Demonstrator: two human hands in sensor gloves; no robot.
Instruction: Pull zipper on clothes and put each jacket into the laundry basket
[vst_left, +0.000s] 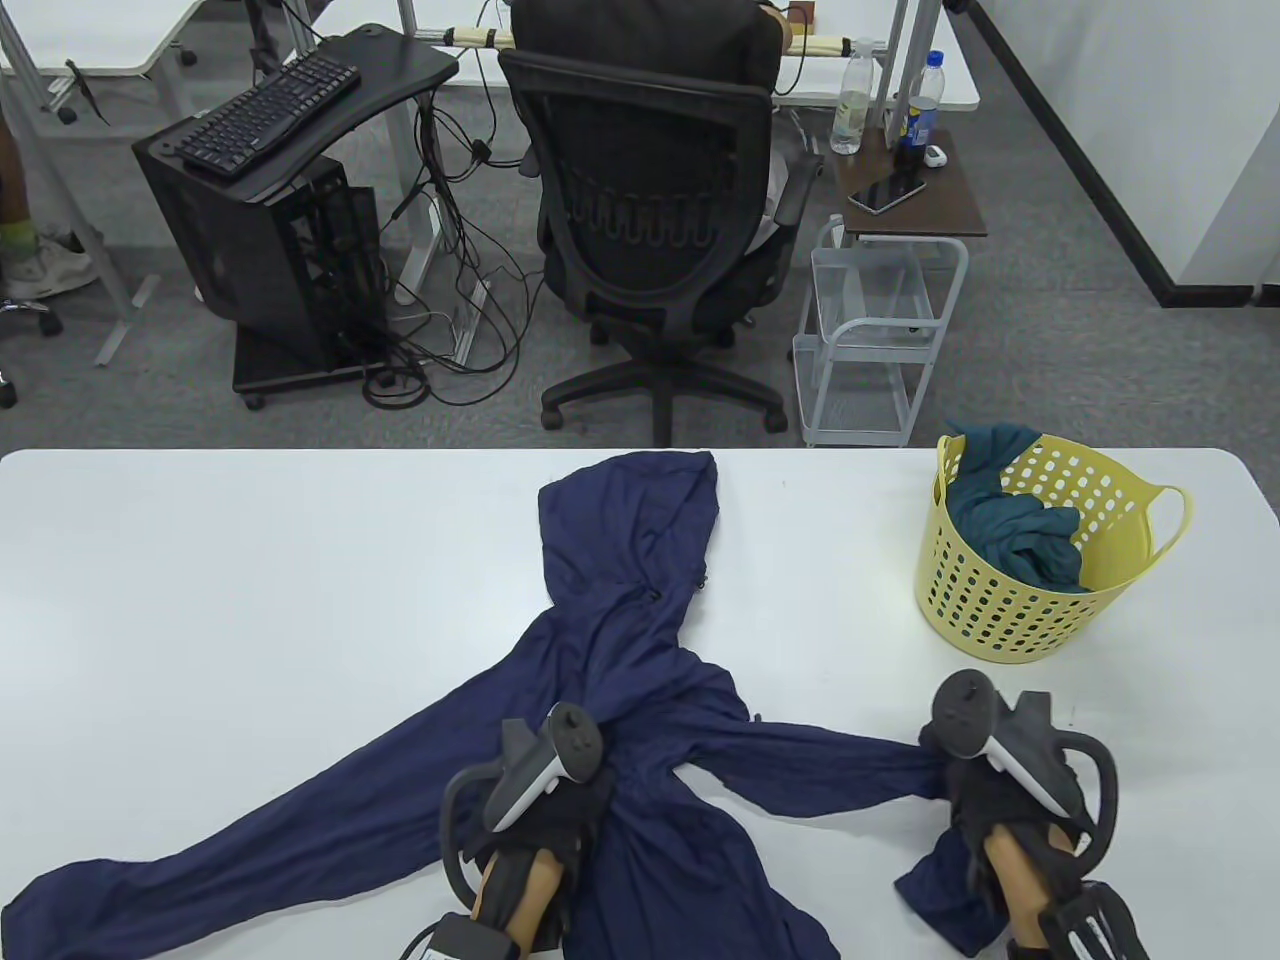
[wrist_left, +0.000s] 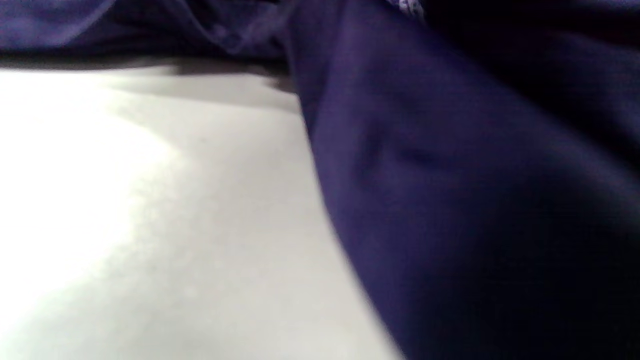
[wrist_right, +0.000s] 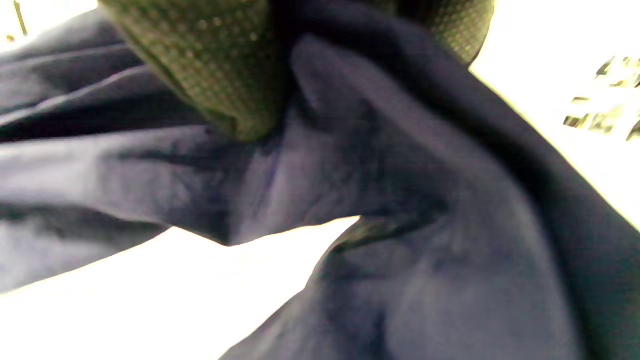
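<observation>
A navy hooded jacket (vst_left: 640, 640) lies spread on the white table (vst_left: 200, 600), hood toward the far edge and sleeves out to both sides. My left hand (vst_left: 585, 800) sits on the jacket's chest, where the creases bunch together under it; its fingers are hidden by the tracker. My right hand (vst_left: 975, 800) grips the jacket's right sleeve near the cuff. In the right wrist view, gloved fingers (wrist_right: 225, 75) pinch the navy cloth (wrist_right: 400, 200). The left wrist view shows only navy fabric (wrist_left: 475, 200) on the table. A yellow laundry basket (vst_left: 1000, 610) at the right holds a teal jacket (vst_left: 1010, 520).
The basket stands near the table's far right corner, a short way beyond my right hand. Past the far edge are a black office chair (vst_left: 650, 200) and a white wire cart (vst_left: 870, 330). The jacket's left sleeve (vst_left: 200, 850) trails toward the front left edge.
</observation>
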